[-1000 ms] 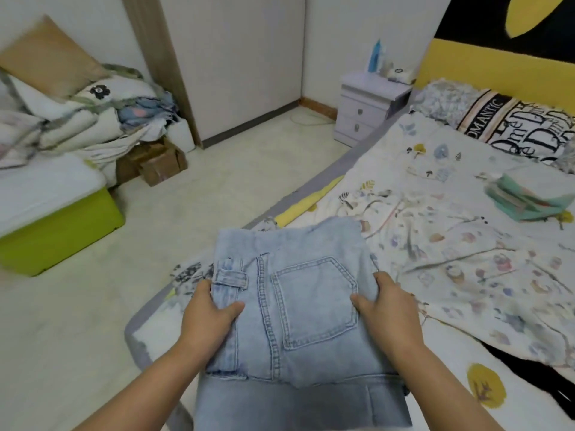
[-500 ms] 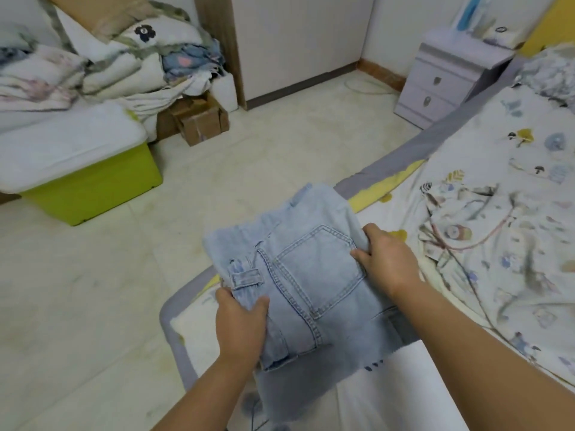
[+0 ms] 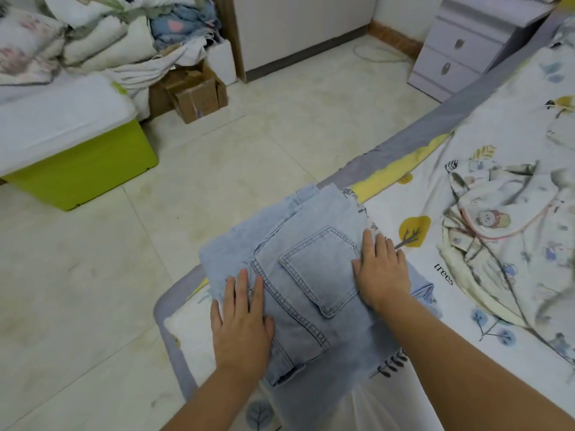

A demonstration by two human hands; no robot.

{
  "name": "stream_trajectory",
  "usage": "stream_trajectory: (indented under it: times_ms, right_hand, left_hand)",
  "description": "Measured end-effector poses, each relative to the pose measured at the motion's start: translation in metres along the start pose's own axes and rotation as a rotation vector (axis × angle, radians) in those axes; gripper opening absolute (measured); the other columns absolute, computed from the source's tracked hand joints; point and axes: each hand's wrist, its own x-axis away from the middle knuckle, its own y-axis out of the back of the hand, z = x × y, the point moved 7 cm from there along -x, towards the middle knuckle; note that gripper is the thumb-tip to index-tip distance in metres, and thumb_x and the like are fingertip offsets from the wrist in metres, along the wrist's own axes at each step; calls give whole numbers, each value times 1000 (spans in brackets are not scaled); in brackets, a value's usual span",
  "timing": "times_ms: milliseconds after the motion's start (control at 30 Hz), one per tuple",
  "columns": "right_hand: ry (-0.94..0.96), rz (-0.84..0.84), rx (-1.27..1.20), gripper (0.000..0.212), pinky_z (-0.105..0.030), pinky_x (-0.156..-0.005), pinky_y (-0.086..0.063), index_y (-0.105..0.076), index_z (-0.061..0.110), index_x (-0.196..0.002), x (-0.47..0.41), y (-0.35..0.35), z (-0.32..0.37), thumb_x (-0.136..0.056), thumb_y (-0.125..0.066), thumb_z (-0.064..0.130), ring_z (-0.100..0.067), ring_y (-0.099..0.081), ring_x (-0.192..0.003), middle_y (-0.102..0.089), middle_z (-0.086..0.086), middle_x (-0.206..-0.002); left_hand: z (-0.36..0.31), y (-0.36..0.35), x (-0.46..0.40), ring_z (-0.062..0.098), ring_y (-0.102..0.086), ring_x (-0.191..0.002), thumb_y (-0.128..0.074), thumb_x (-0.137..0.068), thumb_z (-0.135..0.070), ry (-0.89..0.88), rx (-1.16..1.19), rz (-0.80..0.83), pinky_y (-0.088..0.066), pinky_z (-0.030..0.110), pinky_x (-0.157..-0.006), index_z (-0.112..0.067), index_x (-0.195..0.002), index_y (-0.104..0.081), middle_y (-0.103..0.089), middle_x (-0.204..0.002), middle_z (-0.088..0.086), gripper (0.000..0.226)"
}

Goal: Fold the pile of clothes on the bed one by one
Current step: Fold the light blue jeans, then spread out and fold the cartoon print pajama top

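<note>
Folded light-blue jeans (image 3: 314,275), back pocket facing up, lie on the near corner of the bed (image 3: 460,269). My left hand (image 3: 241,321) rests flat on their left side with the fingers spread. My right hand (image 3: 381,272) lies flat on their right edge, fingers extended. Neither hand grips the denim. To the right, a crumpled cream garment with cartoon prints (image 3: 504,244) lies on the patterned sheet.
Tiled floor (image 3: 217,169) stretches to the left of the bed's grey edge. A lime-green bin with a white lid (image 3: 84,163) stands at the left, bedding piled behind it. Cardboard boxes (image 3: 196,91) sit by the wardrobe, and a lilac nightstand (image 3: 460,48) stands at the top right.
The jeans went from held up in both hands to lying on the bed corner. Both hands let go and now lie flat on the denim. My view has tilted down and left.
</note>
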Motion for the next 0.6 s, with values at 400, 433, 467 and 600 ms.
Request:
stream_trajectory:
  times_ms: [400, 433, 467, 600]
  right_hand:
    - [49, 1, -133, 35, -34, -88, -38, -45, 10, -123, 60, 46, -47, -95, -41, 31, -29, -42, -113, -42, -11, -125]
    - [37, 5, -144, 32, -33, -85, -39, -48, 9, -119, 69, 49, -57, -94, -41, 27, -29, -44, -110, -43, -11, -121]
    - [17, 15, -159, 29, -33, -84, -40, -51, 9, -116, 77, 52, -69, -93, -42, 24, -29, -46, -109, -45, -10, -119]
    - [-57, 100, -190, 30, -35, -89, -42, -51, 11, -122, 108, 57, -121, -94, -41, 18, -28, -47, -114, -49, -11, -121]
  left_hand:
    - [-52, 47, -29, 33, -46, -104, -68, -60, -20, -164, -93, 158, -48, 54, -79, -6, -92, -67, -63, -100, 16, 35]
    - [-66, 54, -31, 31, -49, -105, -59, -72, -20, -182, -61, 180, -48, 46, -82, -8, -99, -64, -61, -104, 11, 30]
    - [-80, 55, -34, 28, -50, -108, -50, -83, -20, -200, -51, 236, -44, 39, -85, -11, -108, -60, -57, -111, 7, 28]
    - [-134, 60, -39, 22, -52, -104, -38, -95, -24, -295, 29, 353, -42, 29, -79, -14, -116, -54, -57, -114, 5, 28]
